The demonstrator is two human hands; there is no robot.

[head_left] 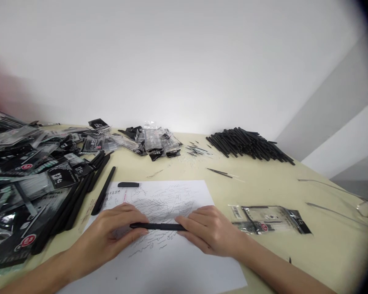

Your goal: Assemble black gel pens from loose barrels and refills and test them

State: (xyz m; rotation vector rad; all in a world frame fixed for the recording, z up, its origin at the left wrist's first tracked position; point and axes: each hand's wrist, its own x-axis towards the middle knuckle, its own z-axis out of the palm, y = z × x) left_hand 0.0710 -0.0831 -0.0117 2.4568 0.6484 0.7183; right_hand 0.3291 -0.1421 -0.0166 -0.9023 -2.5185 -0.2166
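Between my two hands a black pen [162, 226] lies level above a white paper sheet [208, 267] covered with scribbled lines. My left hand [115, 228] pinches its left end between thumb and fingers. On the other end, my right hand [210, 229] has its fingers closed, hiding the pen's tip there. A loose black pen cap [128, 184] rests on the paper's upper edge. Left of the sheet lies another black pen [103, 191], partly over the paper's edge.
Plastic refill packets [27, 179] are heaped at left, more packets [156, 141] by the wall. A pile of black pens [248, 143] sits at back right, near scattered refill tips [196, 149]. One clear packet [271, 219] and a pair of glasses [364, 209] lie at right.
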